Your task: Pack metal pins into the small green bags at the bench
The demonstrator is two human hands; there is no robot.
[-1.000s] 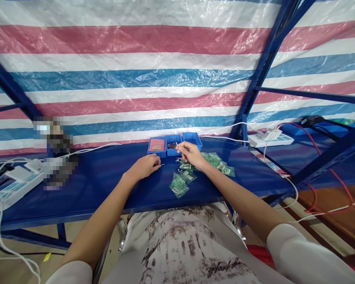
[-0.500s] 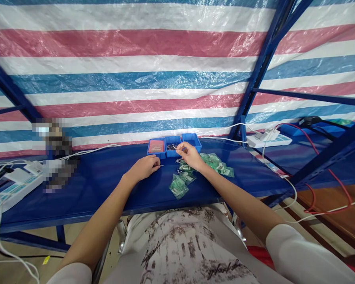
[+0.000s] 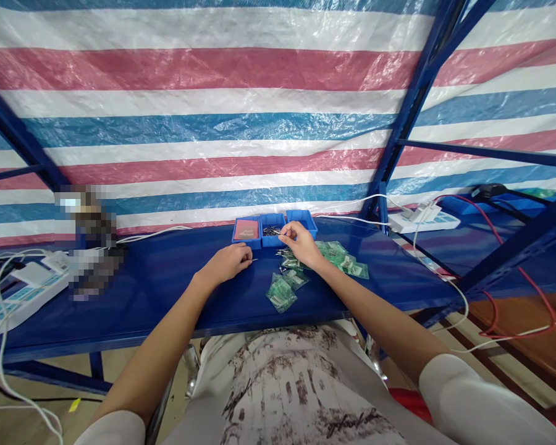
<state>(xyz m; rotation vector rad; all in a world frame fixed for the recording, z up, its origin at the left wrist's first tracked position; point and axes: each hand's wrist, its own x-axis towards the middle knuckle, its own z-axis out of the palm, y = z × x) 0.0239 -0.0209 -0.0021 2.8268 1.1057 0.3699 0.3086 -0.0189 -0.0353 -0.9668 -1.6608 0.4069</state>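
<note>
My left hand (image 3: 229, 261) rests on the blue table with its fingers closed around a thin metal pin (image 3: 254, 259), whose tip sticks out to the right. At the front of the middle blue bin (image 3: 272, 242), my right hand (image 3: 302, 244) is pinched; anything between its fingertips is too small to make out. Small dark metal parts (image 3: 271, 231) lie in that bin. The left bin (image 3: 247, 244) holds a reddish sheet with pale pieces on it. My right hand partly covers the right bin (image 3: 301, 214). Beneath my right hand are loose metal pieces (image 3: 285, 254).
Clear packets with green contents lie in a near group (image 3: 281, 292) and a right-hand pile (image 3: 347, 259). White power strips stand at left (image 3: 37, 281) and right (image 3: 429, 221), with trailing cables. Blue frame posts (image 3: 393, 142) and a striped sheet (image 3: 222, 130) bound the table (image 3: 162, 278).
The whole view has shifted slightly. Both hands keep nearly the same place and grip, the left with the pin, the right at the middle bin.
</note>
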